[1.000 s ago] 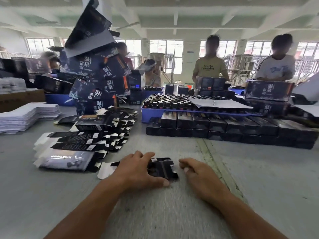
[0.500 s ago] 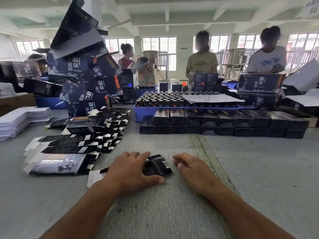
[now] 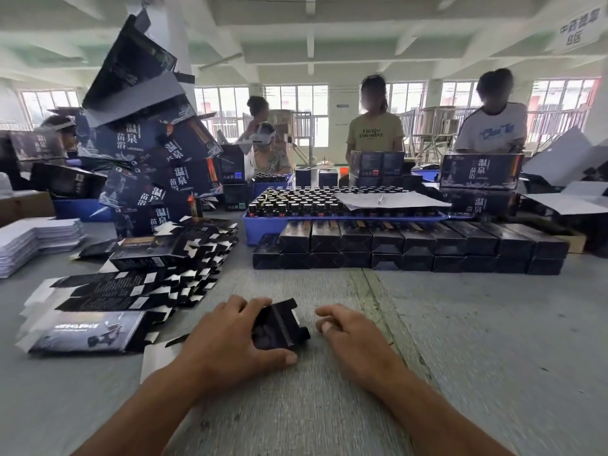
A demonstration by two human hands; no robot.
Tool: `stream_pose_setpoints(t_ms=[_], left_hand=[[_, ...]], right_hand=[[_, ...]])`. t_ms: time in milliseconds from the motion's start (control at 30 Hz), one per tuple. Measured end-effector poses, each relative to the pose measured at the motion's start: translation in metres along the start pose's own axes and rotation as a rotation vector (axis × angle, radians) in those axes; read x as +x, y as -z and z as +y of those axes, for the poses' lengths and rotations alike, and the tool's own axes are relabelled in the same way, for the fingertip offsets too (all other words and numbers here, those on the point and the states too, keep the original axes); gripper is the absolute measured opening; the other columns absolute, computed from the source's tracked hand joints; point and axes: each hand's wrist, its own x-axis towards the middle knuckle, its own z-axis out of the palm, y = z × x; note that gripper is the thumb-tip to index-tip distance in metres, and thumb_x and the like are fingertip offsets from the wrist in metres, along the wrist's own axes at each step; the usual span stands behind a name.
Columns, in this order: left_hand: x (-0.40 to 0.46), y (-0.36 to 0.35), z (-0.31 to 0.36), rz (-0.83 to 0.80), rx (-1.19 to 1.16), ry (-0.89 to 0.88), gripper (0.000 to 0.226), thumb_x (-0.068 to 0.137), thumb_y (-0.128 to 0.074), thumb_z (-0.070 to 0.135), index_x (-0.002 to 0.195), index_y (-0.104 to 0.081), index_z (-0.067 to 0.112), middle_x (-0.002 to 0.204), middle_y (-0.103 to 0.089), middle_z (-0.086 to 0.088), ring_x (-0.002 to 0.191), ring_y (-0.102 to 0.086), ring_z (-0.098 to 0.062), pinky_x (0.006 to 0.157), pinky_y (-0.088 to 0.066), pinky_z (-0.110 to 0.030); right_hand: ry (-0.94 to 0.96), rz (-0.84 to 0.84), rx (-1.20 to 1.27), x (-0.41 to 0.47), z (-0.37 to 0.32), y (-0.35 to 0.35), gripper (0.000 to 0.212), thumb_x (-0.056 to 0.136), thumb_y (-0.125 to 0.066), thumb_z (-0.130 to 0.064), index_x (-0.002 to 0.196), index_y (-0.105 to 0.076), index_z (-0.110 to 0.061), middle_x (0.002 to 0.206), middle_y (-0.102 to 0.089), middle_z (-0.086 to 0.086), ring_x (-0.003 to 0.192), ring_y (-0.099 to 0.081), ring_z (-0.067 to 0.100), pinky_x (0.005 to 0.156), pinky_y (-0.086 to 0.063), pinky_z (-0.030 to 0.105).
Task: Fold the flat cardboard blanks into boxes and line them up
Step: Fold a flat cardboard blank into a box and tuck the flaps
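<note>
At the near middle of the grey counter (image 3: 460,324), the left hand (image 3: 230,340) lay over a small black cardboard blank (image 3: 279,327), fingers curved across its far edge and thumb stretched along the near edge, so the piece was gripped between them. The blank's right end stuck out past the fingers, partly raised into shape, with a creased panel and a notched flap showing. The right hand (image 3: 352,337) rested on the counter just beside that end, apart from the blank, its fingers loosely bent and holding nothing; motion blur softened its outline.

To the left of the left hand, a fanned stack of flat blanks (image 3: 125,291) spread across the counter, black printed faces up with white tabs at the edges. Further left sat a pile of white sheets (image 3: 33,238). Beyond the hands, a double row of folded black boxes (image 3: 411,245) stood lined up side by side, two tiers high. Behind that row, a blue tray (image 3: 263,225) held dark capped bottles (image 3: 302,202), partly covered by a sheet of paper (image 3: 391,200). A leaning heap of larger printed cartons (image 3: 154,149) rose at far left. Several people (image 3: 375,126) stood on the far side of the counter.
</note>
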Motion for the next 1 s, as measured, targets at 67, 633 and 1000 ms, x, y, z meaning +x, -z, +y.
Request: stream_pose_setpoints(t_ms=[67, 633, 1000], left_hand=[[-0.002, 0.003, 0.002, 0.072, 0.084, -0.044, 0.118, 0.053, -0.036, 0.104, 0.152, -0.019, 0.043, 0.135, -0.043, 0.014, 0.118, -0.044, -0.008, 0.098, -0.040, -0.028], [-0.022, 0.010, 0.027, 0.360, -0.074, -0.271, 0.095, 0.068, -0.061, 0.077, 0.148, -0.033, 0.033, 0.148, -0.038, 0.014, 0.133, -0.034, -0.009, 0.110, -0.025, -0.029], [-0.022, 0.011, 0.031, 0.426, 0.004, -0.408, 0.077, 0.081, -0.069, 0.058, 0.148, -0.033, 0.045, 0.147, -0.046, -0.002, 0.130, -0.047, -0.025, 0.107, -0.041, -0.046]], right_hand=[[-0.004, 0.023, 0.048, 0.000, -0.001, 0.003, 0.032, 0.106, -0.044, -0.022, 0.135, -0.056, -0.029, 0.113, -0.065, -0.014, 0.097, -0.063, -0.001, 0.068, -0.045, 0.006], [0.136, 0.070, 0.296, -0.009, -0.026, 0.014, 0.022, 0.098, -0.063, -0.016, 0.103, -0.073, -0.034, 0.092, -0.074, -0.021, 0.091, -0.068, -0.005, 0.070, -0.054, 0.012], [0.212, 0.122, 0.264, -0.015, -0.030, 0.016, 0.036, 0.100, -0.060, -0.021, 0.130, -0.061, -0.042, 0.114, -0.071, -0.014, 0.099, -0.069, 0.002, 0.072, -0.059, 0.021]])
